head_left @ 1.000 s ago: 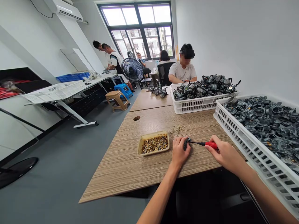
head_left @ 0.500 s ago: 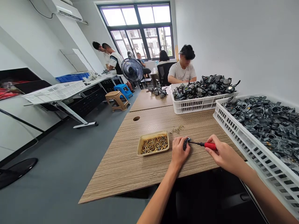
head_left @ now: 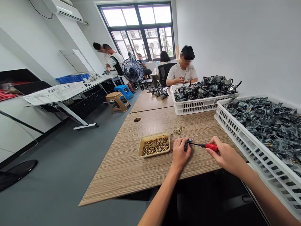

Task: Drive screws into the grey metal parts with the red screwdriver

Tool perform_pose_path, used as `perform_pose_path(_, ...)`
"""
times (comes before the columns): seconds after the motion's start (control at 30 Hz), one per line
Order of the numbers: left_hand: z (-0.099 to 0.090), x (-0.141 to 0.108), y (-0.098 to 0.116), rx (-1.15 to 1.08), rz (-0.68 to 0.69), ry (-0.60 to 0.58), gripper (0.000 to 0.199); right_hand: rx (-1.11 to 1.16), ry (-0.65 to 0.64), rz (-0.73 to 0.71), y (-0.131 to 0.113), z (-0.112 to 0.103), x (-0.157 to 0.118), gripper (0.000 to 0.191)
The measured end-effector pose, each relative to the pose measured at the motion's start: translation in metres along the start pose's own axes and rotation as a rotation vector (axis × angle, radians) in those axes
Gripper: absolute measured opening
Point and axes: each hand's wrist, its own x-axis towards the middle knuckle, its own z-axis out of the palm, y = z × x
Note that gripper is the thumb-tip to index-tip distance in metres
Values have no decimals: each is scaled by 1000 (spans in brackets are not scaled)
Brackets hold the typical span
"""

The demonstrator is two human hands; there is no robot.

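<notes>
On the wooden table, my left hand (head_left: 180, 153) is closed around a small dark metal part (head_left: 187, 145), mostly covered by my fingers. My right hand (head_left: 227, 155) grips a screwdriver (head_left: 211, 147) by its red handle. The shaft lies nearly level, pointing left, and its tip meets the metal part's right side; the exact contact is too small to make out. Left of my left hand stands a shallow cream tray (head_left: 141, 151) full of small brass-coloured pieces. Beyond my hand, a loose little pile of similar brass pieces (head_left: 178, 130) lies on the tabletop.
At right, a white crate (head_left: 249, 153) brims with dark metal castings. A second white crate (head_left: 195, 108) behind it holds carburetor-like assemblies, with more assemblies (head_left: 160, 92) beside it. A co-worker (head_left: 182, 72) sits across the table. A round hole (head_left: 137, 120) pierces the tabletop.
Both my hands, the metal part and the screwdriver stay nearly in place. Across the table, the co-worker's hand has risen into view above the crate, holding something thin.
</notes>
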Motion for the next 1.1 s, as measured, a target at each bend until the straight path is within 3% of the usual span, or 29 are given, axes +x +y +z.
perform_pose_path(0.4, 1, 0, 0, 10, -5, 4, 32, -98, 88, -25, 3, 1, 2, 23)
perform_pose_path(0.77, 0, 0, 0, 9, -4, 2, 30, -134, 67, 63, 5, 4, 4, 27)
perform_pose_path(1.1, -1, 1, 1, 1, 3, 18, 32, -61, 11, 33, 0, 0, 2, 21)
